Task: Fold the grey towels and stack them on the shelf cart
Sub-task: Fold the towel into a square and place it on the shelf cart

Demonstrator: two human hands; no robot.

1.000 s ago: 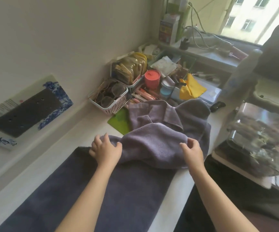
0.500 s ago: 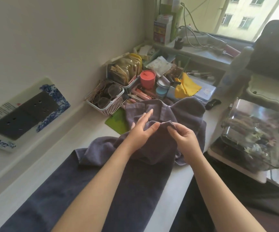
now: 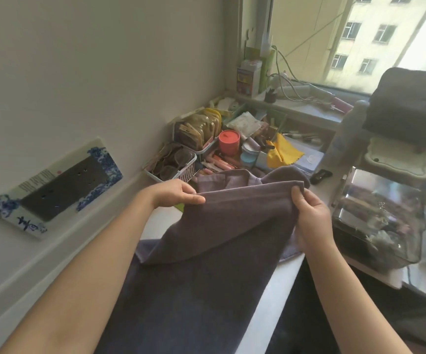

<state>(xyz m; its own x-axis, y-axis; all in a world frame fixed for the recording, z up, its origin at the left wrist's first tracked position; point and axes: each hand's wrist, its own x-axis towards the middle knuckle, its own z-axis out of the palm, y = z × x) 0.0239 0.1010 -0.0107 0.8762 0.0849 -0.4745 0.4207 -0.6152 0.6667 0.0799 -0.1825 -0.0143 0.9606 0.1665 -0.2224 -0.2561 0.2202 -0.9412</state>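
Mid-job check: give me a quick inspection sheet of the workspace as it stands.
Surface: white counter, partly covered by a spread grey towel.
Job's things: second grey towel lifted by its top edge; folded grey towels stacked at right.
Clutter: white basket, red cup, yellow cloth, clear box.
Hands: left hand and right hand each pinch a towel corner.
Cables: white cables on the windowsill.
Surroundings: wall at left, window ahead.
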